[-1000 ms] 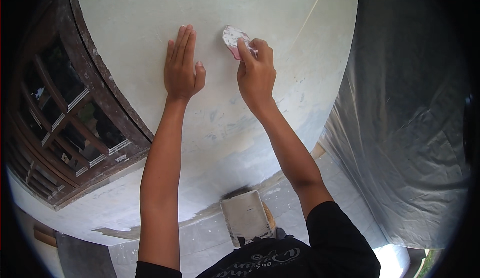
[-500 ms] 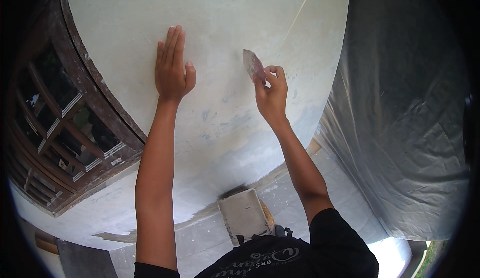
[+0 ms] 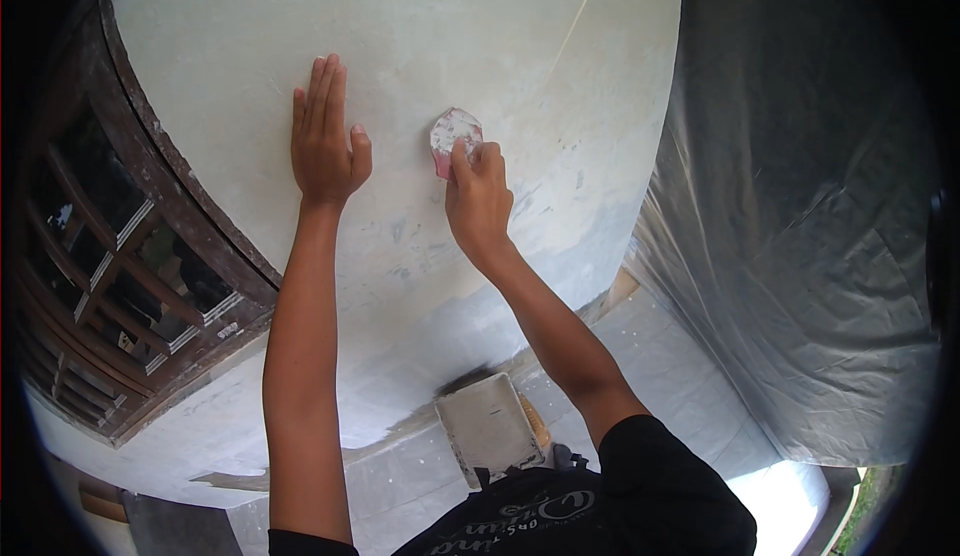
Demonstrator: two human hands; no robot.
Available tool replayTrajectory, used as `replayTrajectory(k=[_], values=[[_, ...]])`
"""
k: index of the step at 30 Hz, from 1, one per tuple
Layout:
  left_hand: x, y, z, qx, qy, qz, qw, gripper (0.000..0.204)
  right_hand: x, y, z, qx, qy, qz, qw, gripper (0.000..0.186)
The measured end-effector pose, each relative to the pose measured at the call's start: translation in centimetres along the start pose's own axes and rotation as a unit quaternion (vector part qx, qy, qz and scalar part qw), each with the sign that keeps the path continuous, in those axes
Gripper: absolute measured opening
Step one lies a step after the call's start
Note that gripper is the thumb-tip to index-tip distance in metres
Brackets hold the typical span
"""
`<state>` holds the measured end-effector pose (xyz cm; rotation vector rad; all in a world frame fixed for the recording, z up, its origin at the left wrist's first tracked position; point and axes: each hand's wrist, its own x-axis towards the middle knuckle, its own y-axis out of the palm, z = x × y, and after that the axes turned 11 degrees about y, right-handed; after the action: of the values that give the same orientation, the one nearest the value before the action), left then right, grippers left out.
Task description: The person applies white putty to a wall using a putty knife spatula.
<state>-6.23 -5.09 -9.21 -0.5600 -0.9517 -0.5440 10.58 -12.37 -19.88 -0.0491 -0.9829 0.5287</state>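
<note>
Nearest the camera, a black shirt [image 3: 600, 506] fills the lower edge, and just beyond it a pale rectangular tray [image 3: 490, 426] lies on the covered floor at the foot of the wall [image 3: 450, 46]. Farther up, the right hand [image 3: 480, 196] is clamped on a small pink-edged scraper [image 3: 455, 139], whose flat, plaster-smeared blade lies against the wall, long axis nearly upright, tip pointing up and slightly left. The left hand [image 3: 325, 141] lies flat on the wall, fingers together and pointing up, holding nothing. Half a second ago the scraper sat higher and to the right, turned edge-on; now it is lower, nearer the left hand, face showing. A dark wooden window frame [image 3: 120, 286] curves at left, grey plastic sheeting [image 3: 800, 236] hangs at right.
</note>
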Motion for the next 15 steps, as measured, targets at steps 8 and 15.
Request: replayTrajectory(k=[8,15], values=[[-0.2,-0.4,0.3,0.007,-0.006,0.007,1.0,0.069,5.5,-3.4,-0.9,0.141,0.057,-0.082,0.985,0.052],[0.4,0.4,-0.2,0.003,-0.003,0.002,1.0,0.068,4.1,-0.6,0.1,-0.043,-0.008,-0.048,0.998,0.051]])
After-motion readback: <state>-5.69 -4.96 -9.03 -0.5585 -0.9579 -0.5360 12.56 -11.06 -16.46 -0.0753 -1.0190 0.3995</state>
